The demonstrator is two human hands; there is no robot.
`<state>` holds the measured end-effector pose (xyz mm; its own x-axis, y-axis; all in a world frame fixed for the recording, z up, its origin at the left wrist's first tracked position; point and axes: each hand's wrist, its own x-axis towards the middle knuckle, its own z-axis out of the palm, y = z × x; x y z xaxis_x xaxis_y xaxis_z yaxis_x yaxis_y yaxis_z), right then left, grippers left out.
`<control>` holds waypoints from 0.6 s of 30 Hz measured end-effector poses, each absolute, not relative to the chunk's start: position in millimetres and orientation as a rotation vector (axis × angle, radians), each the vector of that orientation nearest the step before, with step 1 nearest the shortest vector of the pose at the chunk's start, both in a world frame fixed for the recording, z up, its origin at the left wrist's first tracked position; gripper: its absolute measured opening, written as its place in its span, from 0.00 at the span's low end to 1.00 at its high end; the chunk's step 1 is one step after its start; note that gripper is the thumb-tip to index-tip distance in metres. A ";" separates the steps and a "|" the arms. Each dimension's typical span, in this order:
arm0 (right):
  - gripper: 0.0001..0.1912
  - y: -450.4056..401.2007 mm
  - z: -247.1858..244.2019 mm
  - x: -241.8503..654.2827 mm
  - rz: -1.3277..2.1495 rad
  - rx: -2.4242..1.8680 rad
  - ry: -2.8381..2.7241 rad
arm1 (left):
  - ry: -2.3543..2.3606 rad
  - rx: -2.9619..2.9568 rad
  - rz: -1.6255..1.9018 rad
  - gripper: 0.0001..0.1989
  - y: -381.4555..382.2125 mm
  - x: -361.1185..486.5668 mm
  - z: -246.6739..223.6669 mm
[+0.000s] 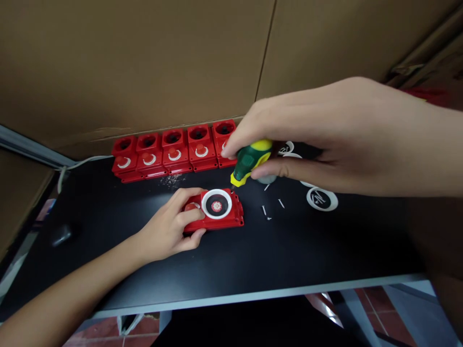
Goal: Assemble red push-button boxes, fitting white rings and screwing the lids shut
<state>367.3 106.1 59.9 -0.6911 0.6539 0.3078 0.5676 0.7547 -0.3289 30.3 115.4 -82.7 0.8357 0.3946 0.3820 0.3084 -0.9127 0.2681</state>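
Observation:
A red plastic unit [231,219] lies flat on the black table, with a white ring [216,204] around a dark round centre at its right part. My left hand [177,224] is closed around the unit's left end, fingers over its top and along its near side. Between the thumb and fingers of my right hand [307,140] is a green and yellow screwdriver [249,162], tilted, its tip at the unit's far right corner. Whether a screw sits under the tip is too small to tell.
Several similar red units [174,153] stand in a row along the cardboard wall [144,62]. Loose screws [281,203] lie right of the held unit. Farther right is a white ring with a dark centre [321,199], others partly behind my right hand. A black object [61,234] lies at left.

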 end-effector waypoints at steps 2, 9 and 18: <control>0.13 105.6 59.8 365.4 0.219 -0.960 -2.540 | 0.552 2.824 0.635 0.10 115.4 30.1 -81.9; 0.19 107.0 50.9 359.2 -0.101 -1.102 -2.463 | 0.543 2.815 0.649 0.10 115.3 29.2 -83.5; 0.26 110.3 40.8 351.4 -0.109 -1.196 -2.484 | 0.570 2.798 0.605 0.09 114.2 27.3 -82.7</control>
<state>351.4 110.3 40.8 -0.5653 0.7377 0.3691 0.7673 0.6346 -0.0931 27.3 114.2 -82.7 0.8398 0.4157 0.3492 0.3240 -0.8998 0.2921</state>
